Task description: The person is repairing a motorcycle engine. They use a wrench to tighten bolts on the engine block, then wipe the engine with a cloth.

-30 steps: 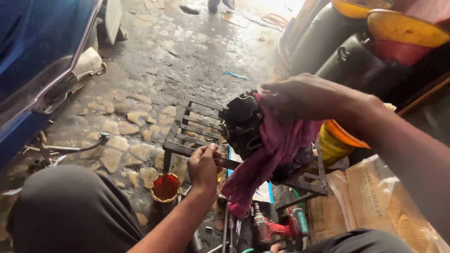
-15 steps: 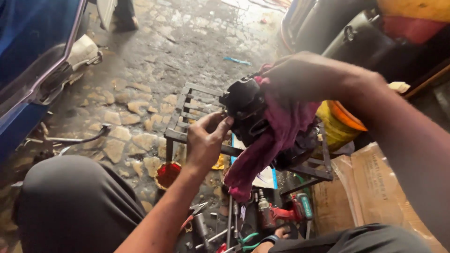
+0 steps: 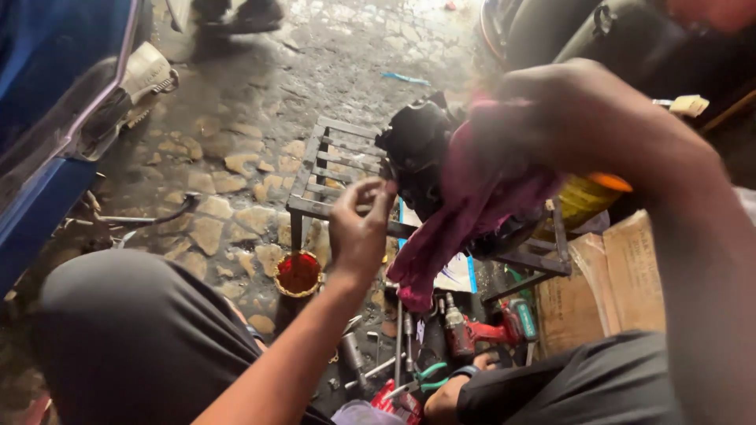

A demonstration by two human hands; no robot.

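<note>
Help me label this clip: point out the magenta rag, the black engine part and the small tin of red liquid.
magenta rag point(image 3: 465, 212), head view, on the cloth's middle fold.
black engine part point(image 3: 413, 149), head view, on its dark casing left of the rag.
tin of red liquid point(image 3: 298, 274), head view, on the red surface inside.

Magenta rag point(image 3: 465, 212): soft matt cloth, creased. Black engine part point(image 3: 417, 153): dull greasy cast metal. Slatted stand point(image 3: 331, 169): grey matt metal, rough and scuffed. Ground point(image 3: 236, 157): uneven stone, wet sheen. Cardboard box point(image 3: 606, 275): matt brown paperboard. Small tin point(image 3: 298, 274): metal, glossy red liquid inside. Blue vehicle panel point(image 3: 55, 71): glossy paint.
</note>
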